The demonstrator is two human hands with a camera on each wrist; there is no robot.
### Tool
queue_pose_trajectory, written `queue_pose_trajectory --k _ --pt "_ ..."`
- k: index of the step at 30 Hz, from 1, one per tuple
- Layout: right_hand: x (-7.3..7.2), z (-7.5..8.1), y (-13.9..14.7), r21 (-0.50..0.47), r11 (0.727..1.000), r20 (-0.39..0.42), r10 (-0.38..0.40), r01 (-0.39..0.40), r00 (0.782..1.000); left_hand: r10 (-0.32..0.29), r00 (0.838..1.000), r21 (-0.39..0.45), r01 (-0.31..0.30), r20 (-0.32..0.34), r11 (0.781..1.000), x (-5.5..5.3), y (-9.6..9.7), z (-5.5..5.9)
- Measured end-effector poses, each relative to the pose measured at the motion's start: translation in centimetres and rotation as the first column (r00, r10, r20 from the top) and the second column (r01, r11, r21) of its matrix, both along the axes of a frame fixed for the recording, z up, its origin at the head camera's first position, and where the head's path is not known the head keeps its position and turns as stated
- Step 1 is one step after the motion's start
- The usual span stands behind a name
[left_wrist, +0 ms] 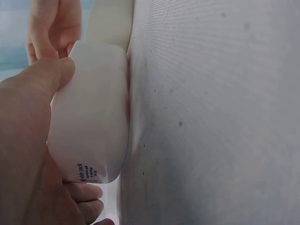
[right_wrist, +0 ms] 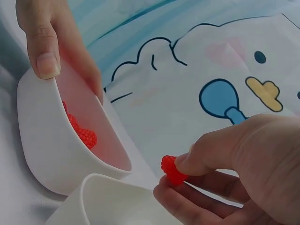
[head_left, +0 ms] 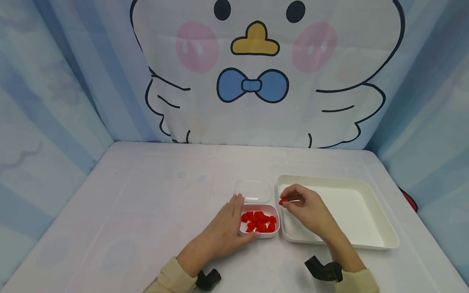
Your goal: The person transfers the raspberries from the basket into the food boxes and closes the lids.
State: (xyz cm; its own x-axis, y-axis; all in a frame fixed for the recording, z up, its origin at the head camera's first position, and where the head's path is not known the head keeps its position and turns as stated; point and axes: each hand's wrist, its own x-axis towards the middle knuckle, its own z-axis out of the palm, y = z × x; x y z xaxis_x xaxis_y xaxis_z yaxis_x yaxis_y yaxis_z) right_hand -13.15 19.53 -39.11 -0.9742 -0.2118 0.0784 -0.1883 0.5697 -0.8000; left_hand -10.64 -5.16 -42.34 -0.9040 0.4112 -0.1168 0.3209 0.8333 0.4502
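My left hand holds a small white plastic box at its left side, fingers along the wall and thumb over the near rim. Several red raspberries lie inside the box; the right wrist view shows their bumpy surface. Between thumb and fingertips, my right hand pinches one red raspberry. That hand is over the left edge of a shallow white tray, just right of the box. Small dark print marks the box's outer wall in the left wrist view.
Behind the box lies a clear plastic lid. The tray stands close beside the box on a pale tablecloth. Around the table hang blue and white curtains, with a cartoon bird on the back one.
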Motion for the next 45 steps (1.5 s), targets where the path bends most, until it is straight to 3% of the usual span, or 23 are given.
queue_pose_trajectory --k 8,14,32,39,45 --pt "0.2 0.0 -0.5 -0.070 0.997 0.039 0.031 -0.028 0.999 -0.009 1.000 -0.001 0.009 -0.004 1.000 0.0 -0.1 -0.3" --pt "0.3 0.1 -0.9 -0.116 0.989 0.045 0.102 -0.096 0.994 -0.006 1.000 0.014 0.006 -0.010 1.000 -0.1 -0.1 -0.2" --pt "0.6 0.3 -1.5 -0.071 0.971 0.100 0.234 -0.228 0.967 -0.028 0.999 0.020 0.029 -0.038 0.999 -0.2 -0.1 -0.2" --pt "0.6 0.4 -1.3 -0.045 0.979 0.058 0.201 -0.199 0.978 -0.030 0.999 0.025 0.031 -0.034 0.999 -0.2 -0.1 -0.2" --pt "0.4 0.7 -1.2 -0.024 0.995 0.024 0.096 -0.095 0.995 -0.012 1.000 0.060 0.011 0.023 0.998 -0.2 -0.1 0.0"
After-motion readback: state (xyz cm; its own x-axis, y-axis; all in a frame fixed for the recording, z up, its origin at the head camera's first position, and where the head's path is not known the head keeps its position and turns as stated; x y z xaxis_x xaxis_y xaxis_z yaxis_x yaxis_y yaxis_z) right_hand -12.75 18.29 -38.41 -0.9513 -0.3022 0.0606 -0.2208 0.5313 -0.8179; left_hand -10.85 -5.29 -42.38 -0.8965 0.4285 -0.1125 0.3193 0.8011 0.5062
